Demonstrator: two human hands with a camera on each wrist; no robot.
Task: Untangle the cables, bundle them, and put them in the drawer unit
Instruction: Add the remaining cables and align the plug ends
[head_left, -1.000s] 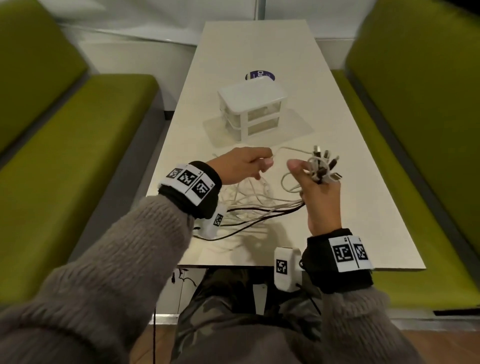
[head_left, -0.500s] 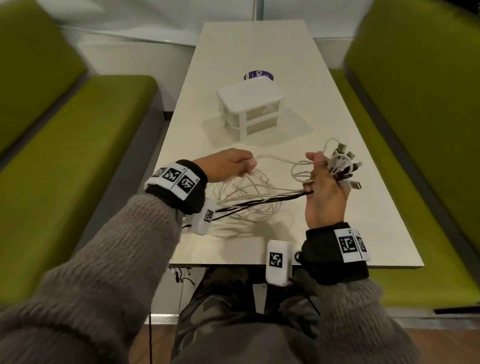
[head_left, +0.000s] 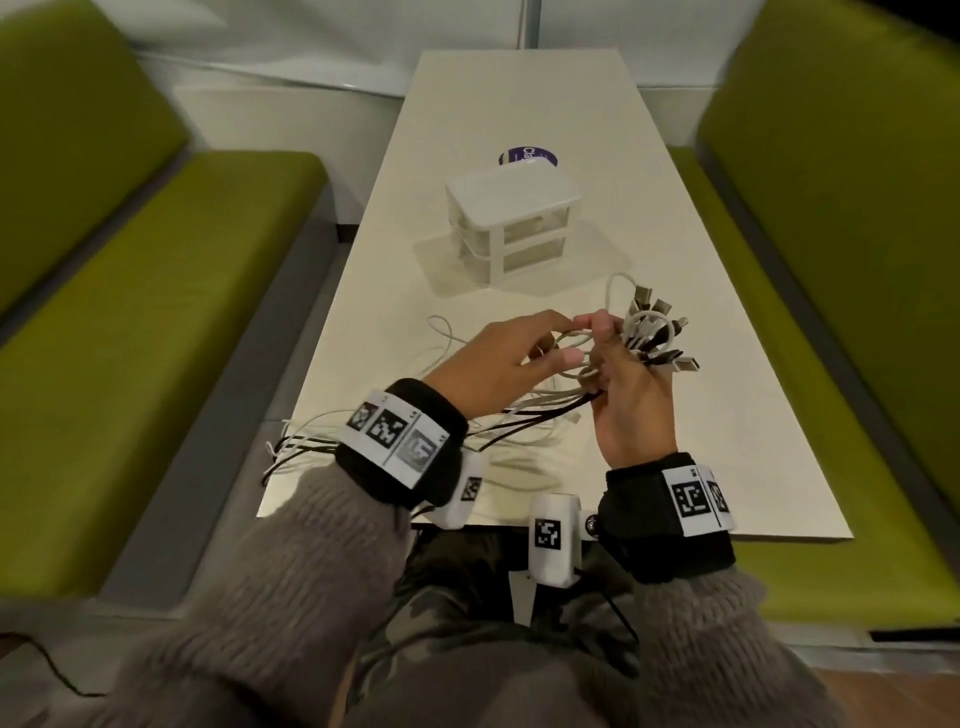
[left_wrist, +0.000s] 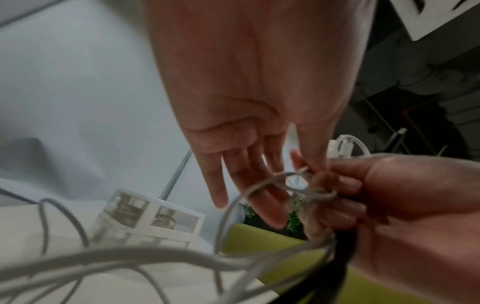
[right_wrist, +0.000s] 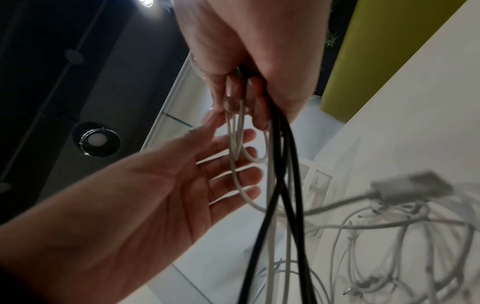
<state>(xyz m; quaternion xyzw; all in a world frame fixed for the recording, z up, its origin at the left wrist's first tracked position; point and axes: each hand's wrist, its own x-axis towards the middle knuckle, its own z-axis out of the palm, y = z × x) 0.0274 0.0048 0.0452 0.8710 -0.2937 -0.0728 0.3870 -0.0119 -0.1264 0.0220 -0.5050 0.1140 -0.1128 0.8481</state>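
My right hand (head_left: 621, 364) is raised over the table's near end and grips a bunch of white and black cables (head_left: 545, 410). Their plugs (head_left: 654, 332) fan out above its fingers. In the right wrist view the black cables (right_wrist: 285, 164) hang down from the right hand (right_wrist: 246, 92). My left hand (head_left: 550, 338) is open, its straight fingers (right_wrist: 233, 156) reaching behind a white loop (left_wrist: 298, 183) beside the right hand (left_wrist: 376, 195). The white two-drawer unit (head_left: 511, 213) stands further back on the table, both drawers closed; it also shows in the left wrist view (left_wrist: 153, 216).
Loose white cable coils (head_left: 447, 338) lie on the cream table (head_left: 727, 415), and some strands trail past its near left corner (head_left: 296, 447). A round purple sticker (head_left: 527, 156) sits behind the unit. Green benches (head_left: 156, 312) flank the table on both sides.
My left hand has let go of its cable, uncurled and moved right up against the right hand. The right hand kept its grip and drifted slightly left.
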